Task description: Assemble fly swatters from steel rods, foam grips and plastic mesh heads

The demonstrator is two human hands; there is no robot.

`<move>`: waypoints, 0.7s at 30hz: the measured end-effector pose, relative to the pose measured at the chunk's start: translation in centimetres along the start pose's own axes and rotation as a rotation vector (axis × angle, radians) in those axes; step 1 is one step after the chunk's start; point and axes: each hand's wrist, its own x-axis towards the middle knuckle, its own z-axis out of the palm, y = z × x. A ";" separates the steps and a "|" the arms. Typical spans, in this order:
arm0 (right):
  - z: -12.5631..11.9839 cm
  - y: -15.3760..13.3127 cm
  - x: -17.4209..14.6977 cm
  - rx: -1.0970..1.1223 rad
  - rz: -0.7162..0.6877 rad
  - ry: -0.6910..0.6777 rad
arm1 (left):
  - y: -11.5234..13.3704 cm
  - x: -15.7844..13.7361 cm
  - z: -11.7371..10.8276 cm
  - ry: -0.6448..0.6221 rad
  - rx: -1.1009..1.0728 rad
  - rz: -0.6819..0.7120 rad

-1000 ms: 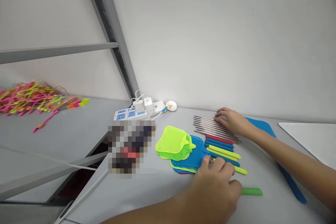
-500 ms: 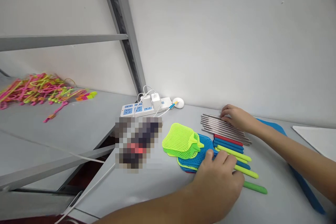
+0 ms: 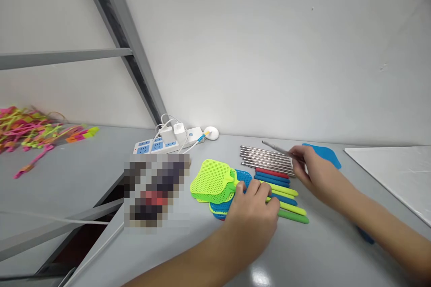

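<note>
My right hand (image 3: 308,166) pinches a thin metal rod (image 3: 274,146), raised at a slant with its free end toward the wall. Below it several similar shiny metal rods (image 3: 261,157) lie side by side on the table. My left hand (image 3: 252,210) has its fingers curled over the fly swatters, whose necks are partly hidden beneath it. A yellow-green mesh fly swatter head (image 3: 210,177) lies on top, and blue mesh (image 3: 244,176) shows underneath. Handles in red, blue, yellow-green and a green one (image 3: 294,216) stick out right of my left hand.
A white power strip (image 3: 158,143) with plugs and a round white device (image 3: 211,133) stand near the wall. Behind my right arm lies a blue fly swatter (image 3: 325,154), left of a white board (image 3: 390,175). Colourful cords (image 3: 27,132) lie at left, beyond a grey metal frame (image 3: 121,27).
My right hand has lifted one metal rod from the row. My left hand stays over the fly swatters. The view has turned to the right.
</note>
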 end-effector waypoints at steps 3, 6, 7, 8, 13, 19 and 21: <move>0.6 0.0 -2.9 -0.057 -0.065 -0.094 | 0.1 0.1 -0.2 -0.020 -0.013 -0.021; 1.3 0.5 -4.0 -0.150 -0.183 -0.173 | 0.2 0.3 -0.4 -0.053 -0.028 -0.059; 1.5 0.7 -4.0 -0.164 -0.202 -0.192 | 0.2 0.4 -0.4 -0.066 -0.030 -0.068; 1.6 0.8 -4.0 -0.168 -0.212 -0.204 | 0.3 0.4 -0.5 -0.079 -0.029 -0.073; 1.6 1.2 -3.9 -0.088 -0.191 -0.161 | 0.2 0.6 -0.9 -0.087 -0.061 -0.044; -0.1 0.9 -4.6 0.181 -0.131 0.082 | -0.1 0.8 -2.0 0.048 -0.354 -0.071; -0.5 0.3 -5.2 0.238 -0.211 0.102 | -0.2 0.8 -2.2 0.113 -0.493 -0.104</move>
